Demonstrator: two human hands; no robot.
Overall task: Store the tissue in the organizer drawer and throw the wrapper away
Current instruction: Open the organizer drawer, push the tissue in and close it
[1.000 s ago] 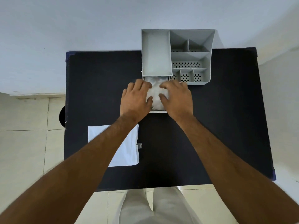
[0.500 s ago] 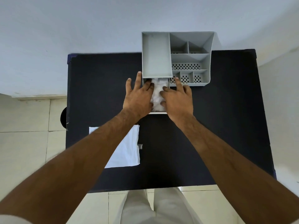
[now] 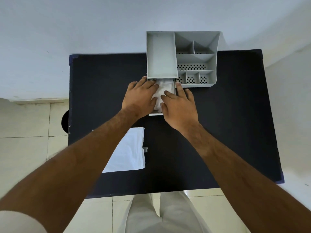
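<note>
Nearest to the camera are the person's light trousers (image 3: 156,214), just in front of the near edge of the dark desk (image 3: 218,132). Both bare forearms reach forward over the desk toward the grey organizer (image 3: 181,59).

On the desk, nearer than the organizer and to its left, a flat white wrapper (image 3: 133,152) lies under the left forearm, which covers part of it. It is well apart from the organizer.

Farther on, the organizer's drawer (image 3: 155,114) is pulled out toward the person from under the large left compartment. The white tissue (image 3: 162,89) is inside this open drawer and fills the space between the hands. The left hand (image 3: 140,98) lies flat on the left part of the drawer, with fingers stretched out and the fingertips close to the front of the organizer; it is open and presses on the tissue, it does not grip. The right hand (image 3: 179,105) is also open and flat, at the right side of the drawer, with the thumb and one finger on the tissue and the other fingers along the drawer's right wall.

The organizer stands at the far edge of the desk, against the pale wall (image 3: 101,22). Right of its large compartment are several small compartments with perforated bottoms.
</note>
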